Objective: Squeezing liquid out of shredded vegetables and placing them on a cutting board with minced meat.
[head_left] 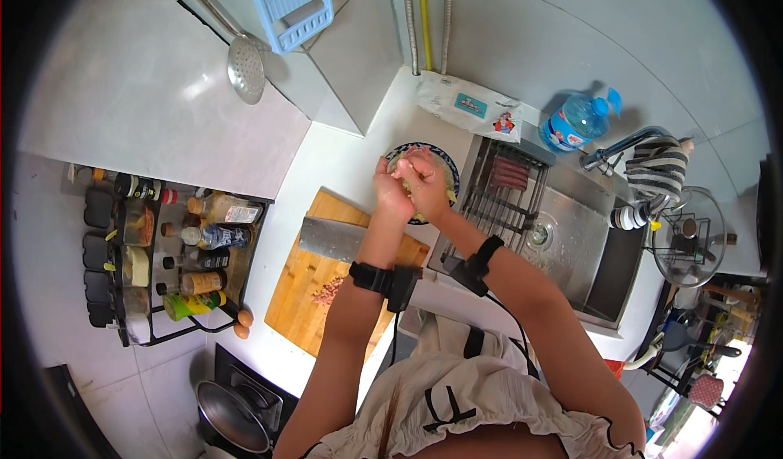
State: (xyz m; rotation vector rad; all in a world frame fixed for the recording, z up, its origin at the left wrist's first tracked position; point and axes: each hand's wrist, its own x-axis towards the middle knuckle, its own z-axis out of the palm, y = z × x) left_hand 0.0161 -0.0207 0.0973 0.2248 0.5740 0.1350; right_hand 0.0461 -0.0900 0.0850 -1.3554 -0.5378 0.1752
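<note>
My left hand (391, 191) and my right hand (426, 182) are cupped against each other above a bowl (454, 168) with a dark blue and white patterned rim. Pale wet bits cling to the fingers. Whatever lies between the palms is hidden. Pale food and something pinkish show inside the bowl around my hands. To the left, a wooden cutting board (293, 303) rests on the white counter. A cleaver (329, 238) lies across its far part, with its handle end hidden under my left forearm. Chopped pink meat (328, 291) sits on the board beside that forearm.
Right of the bowl, a drying rack (489, 205) with a reddish cloth spans part of the steel sink (575, 263). A soap bottle (572, 125) and a wipes pack (468, 105) stand behind. Leftward are a seasoning rack (183, 330), eggs (243, 324) and a lidded pan (232, 413).
</note>
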